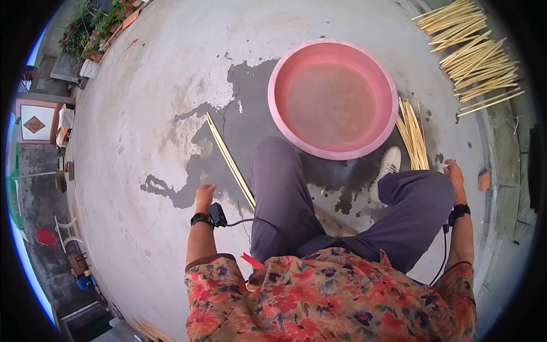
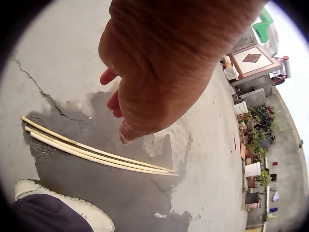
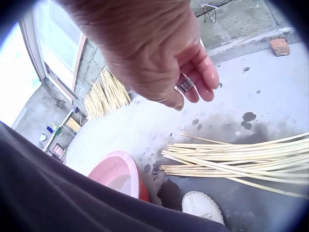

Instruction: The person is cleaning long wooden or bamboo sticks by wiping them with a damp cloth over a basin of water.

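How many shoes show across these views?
2. The right shoe is beside the stick pile; the left shoe shows in the left wrist view near the loose sticks, and is hidden in the head view.

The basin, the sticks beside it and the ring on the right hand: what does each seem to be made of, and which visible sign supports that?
The basin looks like smooth moulded plastic: pink, with a thick rounded rim. The sticks are probably bare wood or cane, perhaps peeled: pale yellow, slender. The ring seems metal, somewhat shiny: silvery grey.
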`<state>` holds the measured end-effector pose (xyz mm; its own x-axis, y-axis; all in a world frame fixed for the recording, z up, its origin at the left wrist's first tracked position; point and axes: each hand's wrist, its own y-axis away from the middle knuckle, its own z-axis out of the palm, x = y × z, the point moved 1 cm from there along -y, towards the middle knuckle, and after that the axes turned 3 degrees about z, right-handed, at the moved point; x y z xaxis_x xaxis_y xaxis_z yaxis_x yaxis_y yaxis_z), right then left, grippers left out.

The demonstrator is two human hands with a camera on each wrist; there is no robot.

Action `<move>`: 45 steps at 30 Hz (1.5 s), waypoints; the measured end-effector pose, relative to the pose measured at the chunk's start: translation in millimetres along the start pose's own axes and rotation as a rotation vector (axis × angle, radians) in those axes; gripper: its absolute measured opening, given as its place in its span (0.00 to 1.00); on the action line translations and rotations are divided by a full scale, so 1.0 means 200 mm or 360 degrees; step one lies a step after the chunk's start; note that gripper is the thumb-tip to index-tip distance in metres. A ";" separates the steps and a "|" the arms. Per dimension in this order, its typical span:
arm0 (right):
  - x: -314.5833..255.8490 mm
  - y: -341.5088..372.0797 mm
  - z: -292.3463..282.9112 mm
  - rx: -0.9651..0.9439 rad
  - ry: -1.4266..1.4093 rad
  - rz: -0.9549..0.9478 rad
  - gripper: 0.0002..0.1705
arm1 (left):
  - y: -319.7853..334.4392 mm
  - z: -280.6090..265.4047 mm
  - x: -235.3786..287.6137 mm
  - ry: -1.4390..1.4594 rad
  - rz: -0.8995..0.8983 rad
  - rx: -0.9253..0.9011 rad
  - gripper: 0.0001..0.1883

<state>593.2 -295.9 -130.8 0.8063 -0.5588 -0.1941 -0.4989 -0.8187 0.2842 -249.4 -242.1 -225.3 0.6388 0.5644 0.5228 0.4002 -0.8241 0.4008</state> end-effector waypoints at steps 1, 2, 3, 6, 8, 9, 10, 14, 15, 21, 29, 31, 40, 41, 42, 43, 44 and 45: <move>-0.03 -0.02 -0.12 0.0098 0.0013 -0.0076 0.11 | 0.00 0.08 -0.06 0.0024 -0.0058 -0.0033 0.17; -0.15 0.01 -0.28 0.0176 -0.0024 -0.0092 0.11 | 0.00 0.18 -0.08 0.0051 -0.0109 -0.0073 0.16; -0.29 0.04 -0.44 0.0250 -0.0060 -0.0108 0.12 | -0.01 0.27 -0.10 0.0092 -0.0160 -0.0143 0.16; -0.58 0.06 -0.73 0.0428 -0.0057 -0.0291 0.12 | -0.01 0.47 -0.10 0.0187 -0.0290 -0.0323 0.15; -0.82 0.07 -0.85 0.0521 -0.0283 -0.0631 0.12 | 0.00 0.58 -0.08 -0.0012 -0.0247 -0.0224 0.15; -0.96 0.11 -0.87 0.0515 -0.0244 -0.0649 0.12 | 0.00 0.63 -0.08 -0.0239 -0.0163 -0.0109 0.15; -1.15 0.17 -0.87 0.0431 -0.0210 -0.0718 0.12 | 0.01 0.66 -0.08 -0.0209 -0.0180 -0.0129 0.15; -1.65 0.36 -0.62 0.0210 -0.0103 -0.1057 0.12 | 0.01 0.74 -0.02 -0.0176 -0.0318 -0.0190 0.18; -1.74 0.39 -0.57 0.0124 -0.0003 -0.1064 0.12 | 0.05 0.72 0.04 -0.0132 -0.0541 -0.0108 0.19; -1.95 0.50 -0.27 -0.0059 0.0351 -0.1334 0.10 | 0.08 0.79 0.11 -0.0341 -0.0795 0.0022 0.15; -1.93 0.49 -0.17 -0.0147 0.0477 -0.1387 0.09 | 0.01 0.86 0.02 -0.0142 -0.0750 -0.0132 0.12; -1.92 0.49 -0.16 -0.0167 0.0468 -0.1410 0.08 | -0.07 1.00 -0.13 -0.0136 -0.0537 -0.0133 0.11; -1.85 0.48 -0.13 -0.0202 0.0313 -0.1508 0.09 | -0.02 0.66 0.07 0.1577 -0.0582 -0.0405 0.07; -1.84 0.48 -0.13 -0.0189 0.0288 -0.1508 0.09 | -0.03 0.63 0.07 0.1769 -0.0490 -0.0408 0.08; -1.84 0.48 -0.14 -0.0177 0.0288 -0.1494 0.09 | -0.03 0.57 0.12 0.1755 -0.0468 -0.0398 0.08; -1.84 0.48 -0.15 -0.0169 0.0290 -0.1481 0.09 | -0.02 0.48 0.20 0.1926 -0.0394 -0.0490 0.09; -1.84 0.47 -0.16 -0.0159 0.0271 -0.1484 0.09 | -0.01 0.40 0.28 0.2096 -0.0318 -0.0585 0.09; -1.85 0.47 -0.17 -0.0155 0.0179 -0.1496 0.09 | -0.02 0.34 0.33 0.2085 -0.0231 -0.0613 0.09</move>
<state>259.7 -161.5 -1.7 0.8924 0.3432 -0.2929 0.3940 -0.9091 0.1355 -165.1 -204.7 -244.3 -0.5605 0.4519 0.6940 0.0660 -0.8110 0.5814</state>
